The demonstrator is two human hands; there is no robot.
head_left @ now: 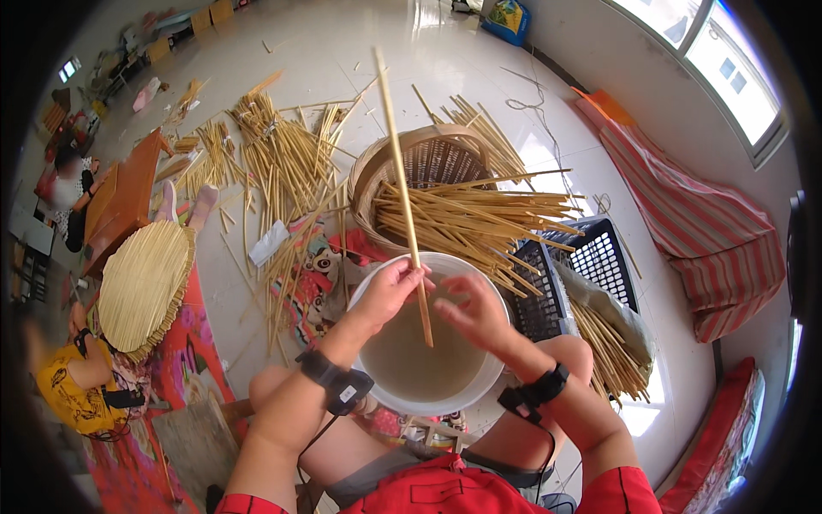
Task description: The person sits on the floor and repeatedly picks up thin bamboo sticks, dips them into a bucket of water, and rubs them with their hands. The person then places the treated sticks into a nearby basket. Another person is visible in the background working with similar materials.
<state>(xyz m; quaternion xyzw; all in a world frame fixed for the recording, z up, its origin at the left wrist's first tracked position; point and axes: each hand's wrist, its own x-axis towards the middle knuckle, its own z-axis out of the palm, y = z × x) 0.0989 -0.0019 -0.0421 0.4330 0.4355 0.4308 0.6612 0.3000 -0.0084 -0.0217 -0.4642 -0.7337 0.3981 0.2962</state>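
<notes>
My left hand pinches a long, straight straw-coloured stalk between thumb and fingers. The stalk stands nearly upright, its top leaning away and its darker lower end hanging over a white bucket. Cloudy, brownish water appears to fill the bucket, which stands between my knees. Just right of the stalk, my right hand is raised above the bucket with its fingers spread and slightly blurred; I see nothing in it. Beyond the bucket, a wicker basket lies tipped, with many similar stalks sticking out to the right.
Bundles of stalks lie on the tiled floor ahead. A dark plastic crate stands at right beside more stalks. At left, a person in a yellow top sits by a round straw mat. Striped cloth drapes along the right wall.
</notes>
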